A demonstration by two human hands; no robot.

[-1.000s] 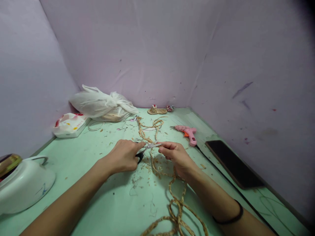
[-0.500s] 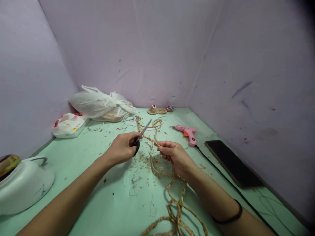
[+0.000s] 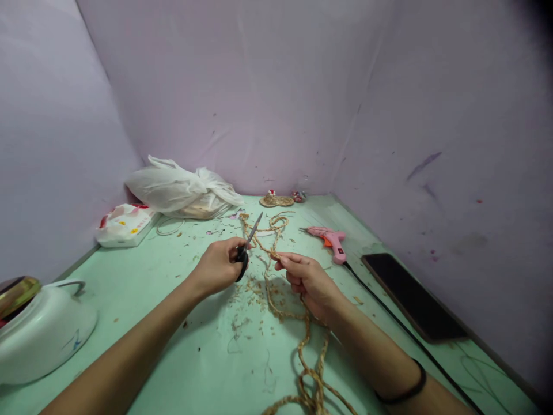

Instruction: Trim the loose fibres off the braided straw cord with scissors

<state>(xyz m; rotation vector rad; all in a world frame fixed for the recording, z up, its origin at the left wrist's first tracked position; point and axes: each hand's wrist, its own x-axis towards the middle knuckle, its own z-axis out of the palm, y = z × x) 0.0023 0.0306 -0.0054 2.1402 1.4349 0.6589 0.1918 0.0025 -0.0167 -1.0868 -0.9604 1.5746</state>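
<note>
A pair of black-handled scissors [image 3: 242, 259] is gripped in my left hand [image 3: 218, 266], blades pointing up and away from me. My right hand [image 3: 309, 279] pinches a braided straw rope [image 3: 307, 331] between thumb and fingers, just right of the scissors. From that pinch the rope runs on to loose loops beyond both hands. More of it hangs below my right hand and coils at the near edge. Small straw clippings [image 3: 254, 294] lie scattered on the green table [image 3: 164, 351] under my hands.
A pink glue gun [image 3: 330, 239] with a black cord lies right, near a dark phone [image 3: 412, 297]. A woven straw piece [image 3: 276, 201] sits at the back. On the left are a white plastic bag [image 3: 181, 187], a tissue pack [image 3: 125, 225] and a white bowl [image 3: 47, 334].
The whole view has shifted slightly, so things sit a little lower. The scissors have tilted a bit more upright in my left hand. My right hand still pinches the rope.
</note>
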